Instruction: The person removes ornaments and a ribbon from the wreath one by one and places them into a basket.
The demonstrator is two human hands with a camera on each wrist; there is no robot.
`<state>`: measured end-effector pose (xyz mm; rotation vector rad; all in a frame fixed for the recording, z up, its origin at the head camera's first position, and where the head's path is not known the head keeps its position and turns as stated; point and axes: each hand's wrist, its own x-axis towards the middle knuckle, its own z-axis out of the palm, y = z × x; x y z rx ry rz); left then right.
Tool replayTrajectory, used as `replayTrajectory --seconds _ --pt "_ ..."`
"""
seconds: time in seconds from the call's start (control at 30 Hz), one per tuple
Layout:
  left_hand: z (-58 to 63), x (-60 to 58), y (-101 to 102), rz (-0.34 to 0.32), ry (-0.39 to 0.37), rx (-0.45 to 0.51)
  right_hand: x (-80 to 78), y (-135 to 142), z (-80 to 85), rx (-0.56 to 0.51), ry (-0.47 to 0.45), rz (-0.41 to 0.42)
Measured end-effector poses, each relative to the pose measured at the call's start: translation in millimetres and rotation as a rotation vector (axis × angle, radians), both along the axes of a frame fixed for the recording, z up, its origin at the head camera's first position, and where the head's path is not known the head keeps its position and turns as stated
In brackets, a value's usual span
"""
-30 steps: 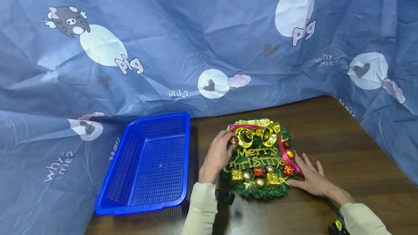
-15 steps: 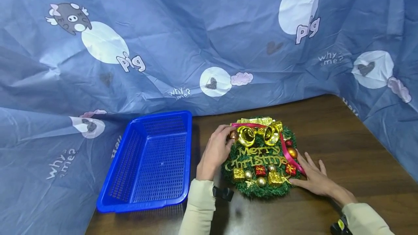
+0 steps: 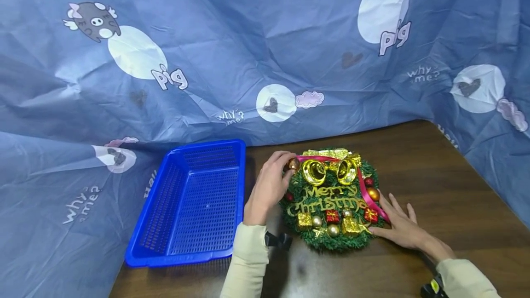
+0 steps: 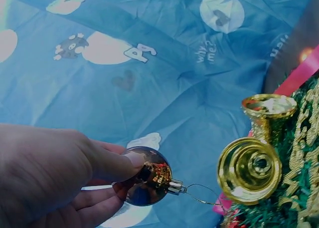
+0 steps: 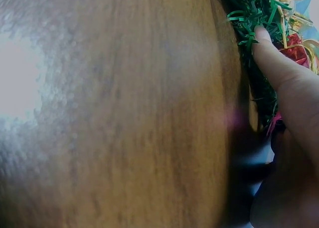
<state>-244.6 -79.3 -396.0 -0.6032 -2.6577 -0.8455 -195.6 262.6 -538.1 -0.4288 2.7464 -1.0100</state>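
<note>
My left hand [image 3: 267, 187] pinches a shiny brown bauble [image 4: 152, 180] between thumb and fingers, at the upper left edge of the wreath. From the bauble's silver cap a thin wire loop [image 4: 199, 194] runs towards the wreath; whether it is attached there I cannot tell. The green Christmas wreath [image 3: 331, 244] lies on the table with gold bells [image 3: 313, 172], gold lettering [image 3: 329, 203] and a pink ribbon [image 3: 364, 192]. Along its lower right rim rests my right hand [image 3: 403, 229], fingers spread and fairly straight, the thumb [image 5: 271, 58] touching the green tinsel.
A blue plastic basket [image 3: 239, 187] stands left of the wreath on the brown wooden table [image 3: 439, 192]. Behind and at both sides hangs a blue printed cloth [image 3: 207, 36]. Small gift boxes [image 3: 332, 216] and gold balls [image 3: 333, 230] decorate the wreath's lower part.
My left hand has drawn the brown bauble left and back, away from the bells. A dark red bauble at the wreath's left edge has come into sight. My right hand stays at the rim.
</note>
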Motion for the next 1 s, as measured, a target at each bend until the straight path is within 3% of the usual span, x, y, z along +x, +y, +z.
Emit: replayTrajectory --seconds 0.57,1.0 --pt "11.9 -5.2 -29.1 0.059 0.054 0.049 0.6 -0.4 -0.8 0.004 0.000 0.006" --pt "24.5 -9.3 -44.9 0.066 0.086 0.052 -0.2 0.6 -0.4 0.010 0.008 0.011"
